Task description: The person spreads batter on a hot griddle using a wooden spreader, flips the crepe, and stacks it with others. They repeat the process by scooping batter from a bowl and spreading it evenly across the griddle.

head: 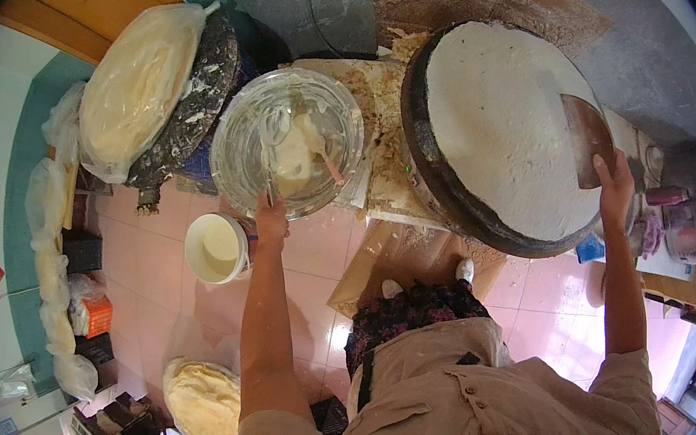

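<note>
A pale layer of batter covers most of a large round black griddle at the right. My right hand grips a thin brown scraper, which lies against the batter at the griddle's right edge. To the left stands a wide batter-smeared basin with pale batter at its bottom. My left hand is closed on the handle of a ladle that reaches down into the basin. A pink-handled spatula leans inside the basin, apart from my hand.
Below the basin is a white bucket holding pale liquid. Plastic-wrapped flatbreads lie on a dark round stand at upper left. More flatbreads sit low at left. A tiled wall rises behind the griddle.
</note>
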`<state>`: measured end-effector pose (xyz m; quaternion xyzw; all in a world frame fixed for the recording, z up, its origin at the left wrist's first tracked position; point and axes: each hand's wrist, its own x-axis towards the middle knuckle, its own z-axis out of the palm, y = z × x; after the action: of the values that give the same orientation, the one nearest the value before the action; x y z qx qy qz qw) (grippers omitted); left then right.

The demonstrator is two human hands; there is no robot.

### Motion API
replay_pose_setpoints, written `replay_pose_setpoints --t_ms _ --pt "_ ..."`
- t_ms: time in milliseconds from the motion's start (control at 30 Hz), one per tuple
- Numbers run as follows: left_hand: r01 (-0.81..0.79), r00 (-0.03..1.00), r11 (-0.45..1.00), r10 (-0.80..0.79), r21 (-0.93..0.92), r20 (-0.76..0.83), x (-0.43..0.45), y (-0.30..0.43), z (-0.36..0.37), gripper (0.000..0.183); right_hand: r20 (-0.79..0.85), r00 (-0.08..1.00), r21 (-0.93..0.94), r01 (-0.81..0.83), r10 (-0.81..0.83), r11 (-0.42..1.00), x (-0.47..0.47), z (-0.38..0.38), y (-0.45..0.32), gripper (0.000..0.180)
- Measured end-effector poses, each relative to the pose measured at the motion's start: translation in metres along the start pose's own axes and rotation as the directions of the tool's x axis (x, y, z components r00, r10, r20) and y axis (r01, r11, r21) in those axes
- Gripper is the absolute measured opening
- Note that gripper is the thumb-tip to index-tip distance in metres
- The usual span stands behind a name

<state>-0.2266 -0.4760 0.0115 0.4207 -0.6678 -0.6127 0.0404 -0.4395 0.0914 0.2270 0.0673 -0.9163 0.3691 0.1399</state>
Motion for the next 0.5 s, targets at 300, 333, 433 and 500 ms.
replay_pose_setpoints --t_ms 300,333,433,500 --pt "0.291 0.956 0.829 -0.270 -0.477 0.114 0.000 -0.052 0.013 0.022 0.129 0.992 -0.497 0.078 -0.015 0.864 0.055 0.026 0.069 0.025" --pt "0.303 0.953 0.791 -0.246 -0.531 0.178 -0.011 -0.046 0.014 0.015 0.095 0.985 -0.437 0.170 -0.142 0.883 0.063 0.032 0.075 0.022" --pt "0.504 0.857 0.585 -0.430 -0.636 0.283 -0.029 -0.027 0.023 0.010 0.111 0.979 -0.444 0.201 -0.169 0.873 0.081 0.045 0.089 0.017" --pt "0.545 0.833 0.414 -0.366 -0.729 0.415 -0.034 -0.019 0.028 0.009 0.091 0.934 -0.314 0.356 -0.346 0.880 0.086 0.053 0.095 0.023"
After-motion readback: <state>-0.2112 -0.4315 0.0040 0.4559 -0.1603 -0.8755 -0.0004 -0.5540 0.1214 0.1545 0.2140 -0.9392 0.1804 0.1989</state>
